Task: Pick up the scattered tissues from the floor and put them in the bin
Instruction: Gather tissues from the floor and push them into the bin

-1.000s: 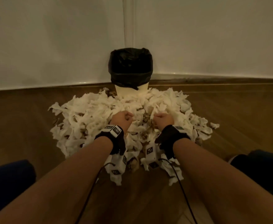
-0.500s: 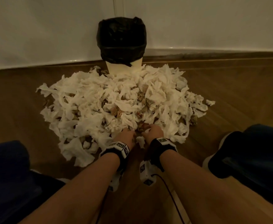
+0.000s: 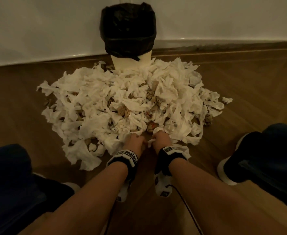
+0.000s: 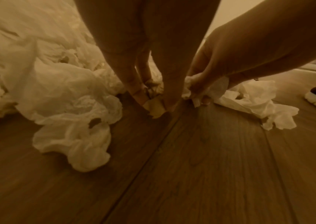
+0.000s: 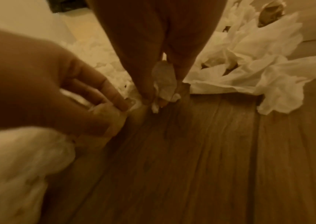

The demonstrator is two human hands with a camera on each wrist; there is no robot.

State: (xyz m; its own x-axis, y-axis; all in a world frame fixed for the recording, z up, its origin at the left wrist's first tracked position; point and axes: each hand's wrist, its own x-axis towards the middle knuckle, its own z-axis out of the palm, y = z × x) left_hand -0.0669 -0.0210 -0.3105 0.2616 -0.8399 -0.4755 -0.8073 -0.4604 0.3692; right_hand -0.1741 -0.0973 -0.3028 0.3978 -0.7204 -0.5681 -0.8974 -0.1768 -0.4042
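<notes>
A big heap of crumpled white tissues (image 3: 122, 106) lies on the wooden floor in front of a white bin (image 3: 131, 60) lined with a black bag (image 3: 128, 29). Both hands are down at the heap's near edge, side by side. My left hand (image 3: 136, 139) pinches a small tissue scrap (image 4: 154, 108) between thumb and fingers just above the floor. My right hand (image 3: 158, 139) pinches another white tissue piece (image 5: 163, 80) next to it. Some brown crumpled bits are mixed into the pile.
The bin stands against a white wall (image 3: 37, 28) at the back. Bare wooden floor (image 3: 249, 82) surrounds the heap. My knees in dark trousers (image 3: 8, 175) and a shoe (image 3: 227, 170) flank the arms, left and right.
Both hands drew back from the heap's middle to its near edge and came close together, each now pinching a tissue. The head view tilted down and nearer.
</notes>
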